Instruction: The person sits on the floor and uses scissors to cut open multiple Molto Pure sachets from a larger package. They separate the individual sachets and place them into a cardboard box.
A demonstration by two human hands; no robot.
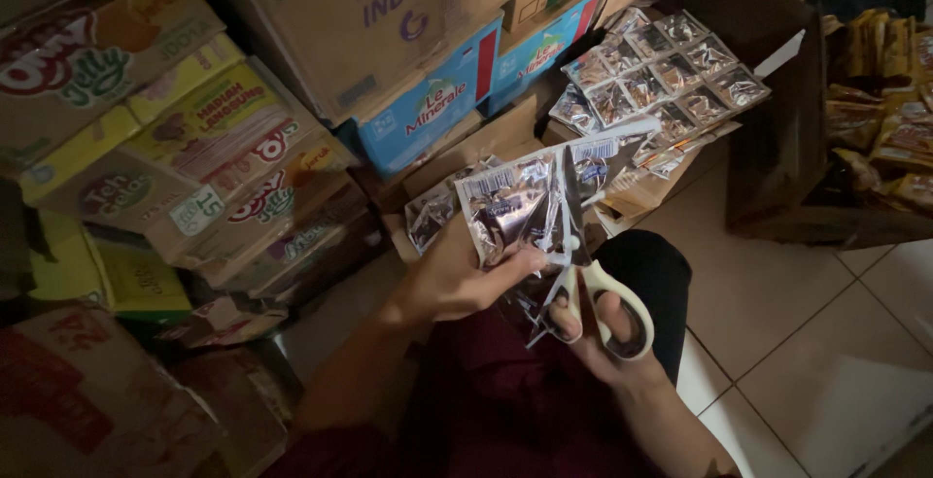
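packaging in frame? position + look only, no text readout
Silver sachet strip: centre, held by left hand; shiny foil, white barcode patches.
Scissors: right hand, cream handles, blade along the strip.
Sachet sheet: upper right on brown cartons; foil grid.
Blue carton: upper centre; blue, white, red stripe.
Brown carton: above it; plain cardboard, purple print.
Yellow-green cartons: left stack; red-white logos.
Gold-brown packets: right edge, piled.

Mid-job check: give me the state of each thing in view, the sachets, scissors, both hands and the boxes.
Sachet strip: held up, blades across it.
Scissors: blades closed or nearly so, on the strip.
Left hand: pinching the strip.
Right hand: fingers through the scissor handles.
Sachet sheet: uncut, lying flat on cartons.
Cardboard cartons: stacked, closed.
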